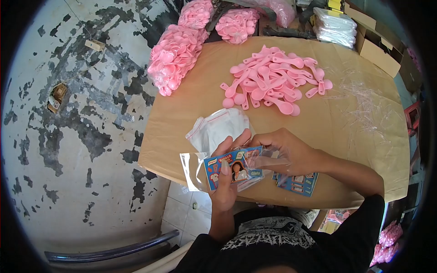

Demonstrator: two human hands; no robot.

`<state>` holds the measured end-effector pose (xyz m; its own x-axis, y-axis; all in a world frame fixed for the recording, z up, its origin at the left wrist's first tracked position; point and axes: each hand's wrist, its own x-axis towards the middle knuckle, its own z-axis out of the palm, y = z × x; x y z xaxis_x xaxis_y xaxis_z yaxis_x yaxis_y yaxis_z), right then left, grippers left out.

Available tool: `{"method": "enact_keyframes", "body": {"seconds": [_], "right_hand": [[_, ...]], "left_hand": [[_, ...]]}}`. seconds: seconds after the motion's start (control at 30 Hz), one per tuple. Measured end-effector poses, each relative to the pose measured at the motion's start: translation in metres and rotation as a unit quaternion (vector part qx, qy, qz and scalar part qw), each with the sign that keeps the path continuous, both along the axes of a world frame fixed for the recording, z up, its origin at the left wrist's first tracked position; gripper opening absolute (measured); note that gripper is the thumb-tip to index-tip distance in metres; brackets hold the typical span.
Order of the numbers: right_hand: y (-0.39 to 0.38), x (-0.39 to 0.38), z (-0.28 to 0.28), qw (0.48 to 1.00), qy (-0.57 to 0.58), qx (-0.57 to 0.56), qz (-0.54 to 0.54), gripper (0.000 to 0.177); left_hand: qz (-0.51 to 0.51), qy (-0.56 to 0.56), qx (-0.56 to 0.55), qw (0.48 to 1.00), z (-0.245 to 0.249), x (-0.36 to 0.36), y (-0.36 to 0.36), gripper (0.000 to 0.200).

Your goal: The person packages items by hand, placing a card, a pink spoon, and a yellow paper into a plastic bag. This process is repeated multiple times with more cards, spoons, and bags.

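Observation:
My left hand [223,193] is closed around a clear plastic bag [191,172], its thumb across the front. A blue printed card [212,174] with a picture of a person shows in or behind the clear film. My right hand [291,150] is at the right end of the bag, fingers bent and pinching at the film and the card's edge. Whether its fingertips are inside the bag is hard to tell. More blue cards [298,184] lie on the table under my right forearm. Just beyond my left hand is a stack of clear bags [223,128] with red-edged strips.
A heap of pink plastic spoons [273,82] spreads across the table [182,123]. Bagged pink spoons [175,57] stand at the back left. Thin clear plastic strips [366,104] lie at the right. Packed clear bags [335,28] and a cardboard box [378,48] are behind.

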<state>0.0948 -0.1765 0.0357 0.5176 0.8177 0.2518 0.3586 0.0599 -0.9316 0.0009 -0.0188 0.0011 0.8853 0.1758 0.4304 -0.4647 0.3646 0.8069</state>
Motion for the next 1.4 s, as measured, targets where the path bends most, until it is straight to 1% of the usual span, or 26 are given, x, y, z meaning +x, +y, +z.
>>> {"method": "enact_keyframes", "body": {"seconds": [0.07,0.17,0.27,0.37,0.47,0.57,0.67,0.77,0.87,0.97,1.07,1.17,1.27,1.4], "right_hand": [[-0.002,-0.001,0.005,0.999,0.025,-0.047,0.009,0.021],[-0.001,0.002,0.002,0.999,-0.042,-0.028,0.019,0.021],[-0.003,0.0,0.008,0.998,-0.001,-0.056,0.022,0.02],[0.001,0.001,0.002,0.999,-0.045,0.026,0.008,0.022],[0.001,0.002,0.004,0.999,-0.051,0.008,0.006,0.023],[0.002,0.004,0.0,0.998,-0.064,0.015,0.002,0.025],[0.0,0.004,0.008,0.998,0.002,-0.056,0.015,0.022],[0.009,0.004,-0.009,0.998,-0.031,0.055,0.005,0.027],[0.002,0.003,0.003,0.999,-0.049,-0.021,-0.005,0.026],[0.001,0.003,0.003,0.999,-0.038,-0.005,0.006,0.025],[-0.001,0.003,0.001,0.999,-0.032,-0.032,0.017,0.024],[-0.004,0.002,0.006,0.999,-0.047,-0.011,-0.004,0.023],[-0.004,-0.003,0.013,1.0,0.008,-0.015,-0.02,0.021],[-0.003,0.0,0.006,1.0,0.019,-0.008,0.012,0.021]], "left_hand": [[-0.008,0.002,-0.007,1.0,0.0,0.0,0.0,0.051],[-0.014,0.023,-0.014,1.0,0.003,-0.001,-0.002,0.052],[-0.047,0.009,-0.004,0.999,0.004,-0.001,-0.001,0.052],[-0.047,0.015,-0.001,0.999,0.005,0.002,-0.002,0.053],[-0.051,0.012,-0.005,0.999,0.002,0.004,0.001,0.054],[-0.053,0.023,-0.01,0.998,0.003,0.004,0.001,0.054],[-0.058,0.017,-0.009,0.998,0.002,0.005,0.002,0.053],[-0.056,0.011,-0.024,0.998,-0.003,0.006,0.005,0.054],[-0.045,0.026,-0.048,0.997,-0.001,0.004,0.004,0.056],[-0.044,0.012,-0.041,0.998,-0.002,0.005,0.005,0.057],[-0.017,0.033,-0.035,0.999,0.003,0.004,0.001,0.057],[-0.035,0.036,-0.044,0.998,0.003,0.005,-0.001,0.059],[-0.056,0.021,-0.011,0.998,-0.004,0.009,-0.002,0.057],[-0.035,0.025,0.006,0.999,-0.002,0.01,-0.005,0.047]]}}
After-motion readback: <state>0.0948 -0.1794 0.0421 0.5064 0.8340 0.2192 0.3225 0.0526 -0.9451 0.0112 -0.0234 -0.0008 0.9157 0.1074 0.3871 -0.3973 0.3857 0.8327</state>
